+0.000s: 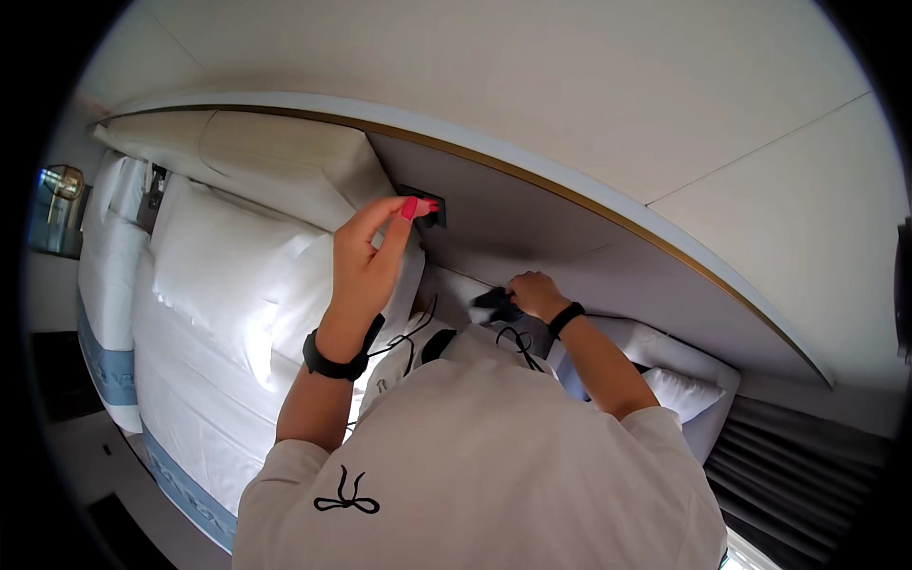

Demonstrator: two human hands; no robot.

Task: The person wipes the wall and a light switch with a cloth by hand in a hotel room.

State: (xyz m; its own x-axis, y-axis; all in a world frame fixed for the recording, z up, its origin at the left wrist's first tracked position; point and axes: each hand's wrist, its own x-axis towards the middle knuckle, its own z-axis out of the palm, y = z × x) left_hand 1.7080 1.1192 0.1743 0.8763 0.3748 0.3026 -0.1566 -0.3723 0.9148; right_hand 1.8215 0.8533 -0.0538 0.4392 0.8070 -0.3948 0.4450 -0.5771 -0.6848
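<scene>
My left hand (374,246), with a black band on its wrist, is raised before a black wall plate (436,214), probably a socket or switch panel. Its thumb and fingertips, with red nails, come close together and overlap the plate in this view; whether they touch it or pinch something small is hidden. Lower and to the right, my right hand (536,293) grips a blurred dark item (491,305), which looks like black cloth, close to the grey wall panel (513,239). A black band is on this wrist too.
At left, a bed with a white pillow (228,249), white bedding (206,399) and a blue runner (189,484) stands against a cream headboard (285,153). A grey upholstered seat (716,417) with a white cushion (680,393) is at right, near dark curtains (791,470).
</scene>
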